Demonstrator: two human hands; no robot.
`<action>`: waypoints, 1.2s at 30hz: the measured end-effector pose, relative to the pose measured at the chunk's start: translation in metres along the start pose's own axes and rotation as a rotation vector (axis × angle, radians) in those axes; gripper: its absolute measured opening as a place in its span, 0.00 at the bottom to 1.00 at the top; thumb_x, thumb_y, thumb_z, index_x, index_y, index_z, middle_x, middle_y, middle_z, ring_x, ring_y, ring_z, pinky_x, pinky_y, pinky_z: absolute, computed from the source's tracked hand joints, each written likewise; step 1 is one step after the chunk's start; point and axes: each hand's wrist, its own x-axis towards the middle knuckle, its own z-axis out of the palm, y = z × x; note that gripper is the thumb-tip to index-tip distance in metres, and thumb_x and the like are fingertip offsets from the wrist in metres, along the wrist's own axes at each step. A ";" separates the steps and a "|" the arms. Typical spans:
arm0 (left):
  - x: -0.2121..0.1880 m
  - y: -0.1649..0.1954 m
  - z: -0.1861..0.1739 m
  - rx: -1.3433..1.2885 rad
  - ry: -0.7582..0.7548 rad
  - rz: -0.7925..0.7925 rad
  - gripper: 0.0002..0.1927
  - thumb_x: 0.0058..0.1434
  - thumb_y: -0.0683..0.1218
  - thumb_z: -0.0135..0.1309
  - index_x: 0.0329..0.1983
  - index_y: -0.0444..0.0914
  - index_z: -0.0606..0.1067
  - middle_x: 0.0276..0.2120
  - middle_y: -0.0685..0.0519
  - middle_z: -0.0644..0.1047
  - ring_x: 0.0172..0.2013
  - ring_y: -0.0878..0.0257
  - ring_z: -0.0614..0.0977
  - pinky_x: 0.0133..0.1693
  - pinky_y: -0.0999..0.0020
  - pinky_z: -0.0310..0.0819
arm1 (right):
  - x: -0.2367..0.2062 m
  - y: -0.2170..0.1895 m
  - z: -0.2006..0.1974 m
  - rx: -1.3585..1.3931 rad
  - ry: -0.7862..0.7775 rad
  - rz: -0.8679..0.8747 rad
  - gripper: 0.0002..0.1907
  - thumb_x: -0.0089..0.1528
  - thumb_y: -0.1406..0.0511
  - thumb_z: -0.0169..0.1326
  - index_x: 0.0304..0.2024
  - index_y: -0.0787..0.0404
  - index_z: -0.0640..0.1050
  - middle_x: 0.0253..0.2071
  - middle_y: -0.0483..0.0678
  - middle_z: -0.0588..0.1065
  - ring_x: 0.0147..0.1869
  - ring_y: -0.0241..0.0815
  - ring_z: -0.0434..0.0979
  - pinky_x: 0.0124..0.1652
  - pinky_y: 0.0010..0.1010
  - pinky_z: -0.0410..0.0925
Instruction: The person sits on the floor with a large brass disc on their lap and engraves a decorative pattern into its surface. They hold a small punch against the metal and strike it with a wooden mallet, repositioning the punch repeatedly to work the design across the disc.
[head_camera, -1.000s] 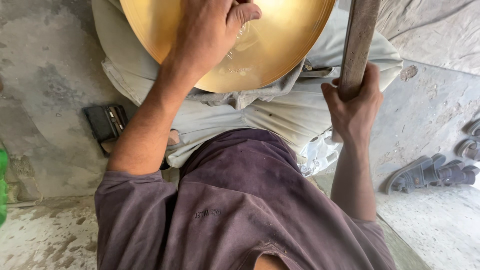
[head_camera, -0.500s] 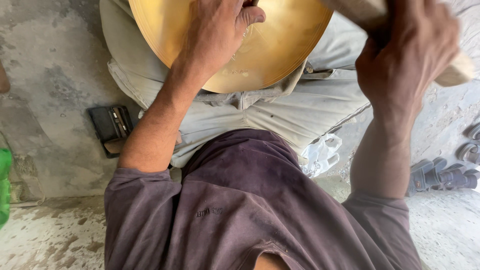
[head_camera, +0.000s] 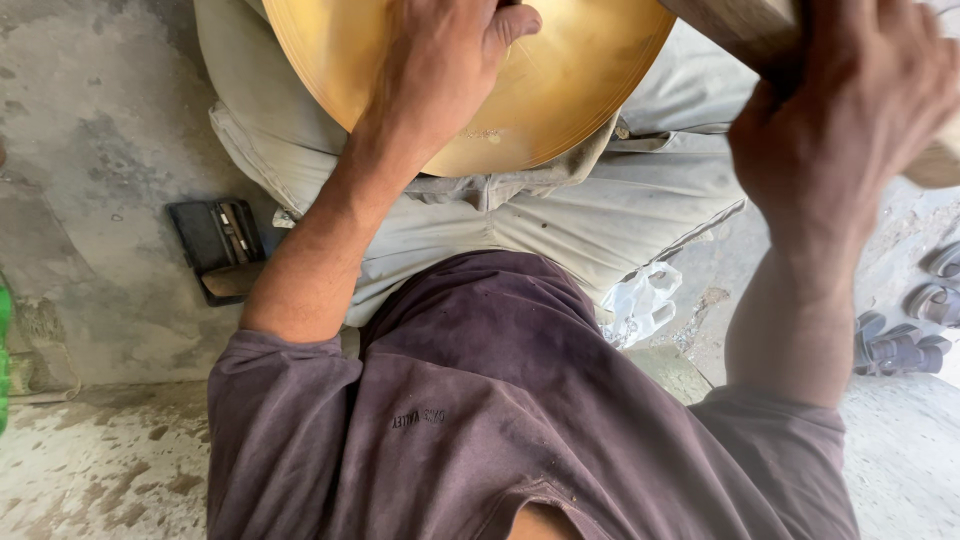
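Left of the brass disc (head_camera: 470, 80) a black case (head_camera: 218, 248) lies on the floor. Left hand (head_camera: 440, 70) presses flat on the disc in the lap, fingers spread. It looks stiff, slick, fairly heavy, so grab the rim. Right hand (head_camera: 850, 110) is clenched round a wooden handle (head_camera: 760, 25).

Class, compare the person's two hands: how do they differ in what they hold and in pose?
The left hand lies spread on the brass-coloured disc; the right hand is clenched around a wooden handle. The left sits low on the lap; the right is raised. Both are bare.
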 end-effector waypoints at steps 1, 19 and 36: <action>-0.002 0.001 -0.001 -0.033 -0.008 -0.041 0.14 0.75 0.52 0.61 0.40 0.36 0.76 0.28 0.52 0.79 0.27 0.56 0.81 0.30 0.59 0.71 | -0.001 0.000 -0.004 0.040 0.013 -0.017 0.30 0.53 0.81 0.56 0.56 0.59 0.71 0.35 0.49 0.75 0.34 0.44 0.76 0.38 0.34 0.68; -0.014 -0.016 -0.002 -0.026 -0.147 0.043 0.12 0.74 0.50 0.57 0.47 0.35 0.76 0.34 0.49 0.79 0.36 0.51 0.81 0.38 0.55 0.73 | -0.010 0.026 0.039 0.955 -0.208 0.289 0.18 0.65 0.75 0.59 0.55 0.65 0.71 0.34 0.51 0.78 0.29 0.42 0.80 0.32 0.30 0.74; -0.019 -0.004 -0.006 -0.016 -0.015 -0.016 0.14 0.72 0.51 0.60 0.48 0.37 0.73 0.36 0.53 0.79 0.37 0.53 0.81 0.38 0.56 0.74 | 0.002 0.036 0.067 0.983 -0.115 -0.106 0.15 0.69 0.77 0.52 0.58 0.67 0.68 0.30 0.46 0.65 0.29 0.36 0.65 0.30 0.23 0.60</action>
